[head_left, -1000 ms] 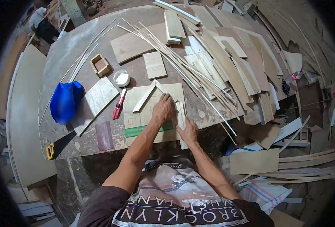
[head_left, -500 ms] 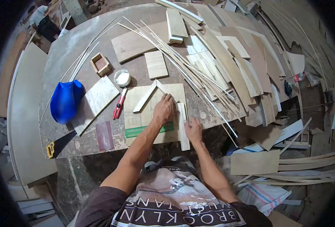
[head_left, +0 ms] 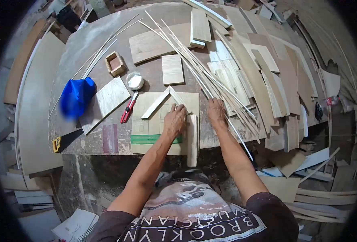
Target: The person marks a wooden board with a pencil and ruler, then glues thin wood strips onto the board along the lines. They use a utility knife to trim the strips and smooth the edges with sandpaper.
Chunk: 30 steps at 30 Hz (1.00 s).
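A thin board (head_left: 150, 128) with pencil lines lies at the table's front. On it, two light wood strips (head_left: 155, 104) meet in a peak, the right one partly under my left hand (head_left: 175, 121), whose fingers are bent down over it. A green ruler (head_left: 146, 139) crosses the board's lower part, passing under my left wrist. An upright-lying wood strip (head_left: 191, 141) runs along the board's right side, past the table edge. My right hand (head_left: 216, 112) rests to the right of the board, by the bundle of thin sticks (head_left: 202, 76); what its fingers touch is unclear.
A red cutter (head_left: 128, 108), a tub of white stuff (head_left: 134, 81), a small wooden box (head_left: 115, 64), a blue cloth-like object (head_left: 76, 98) and a handsaw (head_left: 67, 140) lie left. Stacked wood pieces (head_left: 263, 80) cover the right side. A person's dark clothing (head_left: 68, 18) shows upper left.
My right hand has moved up and right, off the long strip toward the sticks. My left hand stays at the peak's right strip. The view has shifted slightly.
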Each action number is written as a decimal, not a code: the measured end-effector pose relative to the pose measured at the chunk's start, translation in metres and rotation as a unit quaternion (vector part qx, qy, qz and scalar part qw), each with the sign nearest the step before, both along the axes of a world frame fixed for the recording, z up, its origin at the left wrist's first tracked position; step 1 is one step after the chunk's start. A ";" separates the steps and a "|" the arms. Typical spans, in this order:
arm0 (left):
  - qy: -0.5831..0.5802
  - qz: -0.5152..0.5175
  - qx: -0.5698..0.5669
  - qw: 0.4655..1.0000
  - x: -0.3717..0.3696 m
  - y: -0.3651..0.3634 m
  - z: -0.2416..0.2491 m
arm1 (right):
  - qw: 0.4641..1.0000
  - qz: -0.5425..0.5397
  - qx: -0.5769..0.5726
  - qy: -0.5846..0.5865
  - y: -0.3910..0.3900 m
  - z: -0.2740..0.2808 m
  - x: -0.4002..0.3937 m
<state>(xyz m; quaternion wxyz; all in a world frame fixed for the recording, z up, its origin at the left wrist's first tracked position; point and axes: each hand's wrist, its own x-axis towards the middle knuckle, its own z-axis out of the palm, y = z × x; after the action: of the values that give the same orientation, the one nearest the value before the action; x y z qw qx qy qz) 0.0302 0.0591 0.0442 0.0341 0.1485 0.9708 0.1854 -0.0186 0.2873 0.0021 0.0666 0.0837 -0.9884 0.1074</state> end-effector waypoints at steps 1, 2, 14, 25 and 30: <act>-0.005 0.002 -0.003 1.000 0.001 0.001 0.004 | 0.999 -0.009 0.020 -0.026 -0.002 0.002 -0.001; -0.004 0.007 -0.003 1.000 0.001 0.001 0.005 | 0.999 -0.004 0.020 -0.025 -0.004 0.003 -0.002; -0.038 0.008 0.013 0.999 -0.001 -0.002 0.007 | 0.990 0.007 -0.141 -0.024 0.001 0.030 0.008; 0.016 -0.020 0.006 1.000 0.000 -0.013 -0.007 | 0.723 -0.159 -0.671 -0.052 -0.068 0.030 0.106; -0.022 -0.038 0.017 0.999 0.002 -0.017 0.006 | 0.776 -0.170 -0.605 -0.057 -0.086 0.006 0.111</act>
<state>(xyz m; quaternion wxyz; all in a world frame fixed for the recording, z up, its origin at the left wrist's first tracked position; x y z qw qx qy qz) 0.0327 0.0419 0.0500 0.0602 0.1816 0.9602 0.2033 0.0921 0.2009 0.0084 0.0641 -0.1499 -0.7200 0.6745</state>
